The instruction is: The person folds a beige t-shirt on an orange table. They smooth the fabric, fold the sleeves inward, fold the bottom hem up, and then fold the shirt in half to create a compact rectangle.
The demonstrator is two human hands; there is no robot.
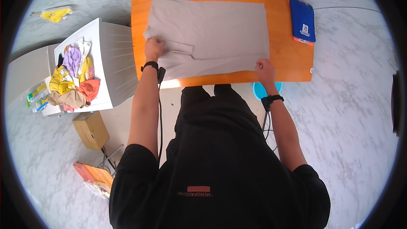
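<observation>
A light grey-beige short-sleeved shirt [222, 28] lies spread sideways on an orange wooden table [286, 60]. Its hem points right, and one sleeve reaches the far left edge. The near side is partly turned over, with a sleeve lying across the body. My left hand [154, 48] pinches the fabric near the shoulder. At the near right corner of the hem, my right hand [265, 70] has curled fingers on the cloth edge. A folded blue garment [301, 19] rests at the table's right end, on top of a folded orange-red one [302, 40].
Left of the table stands a white cabinet [117, 57] with a heap of crumpled clothes [71, 76] on it. A cardboard box [91, 130] is below. Under the near right table edge shows a blue basin [260, 90]. Cables hang from both wrist straps.
</observation>
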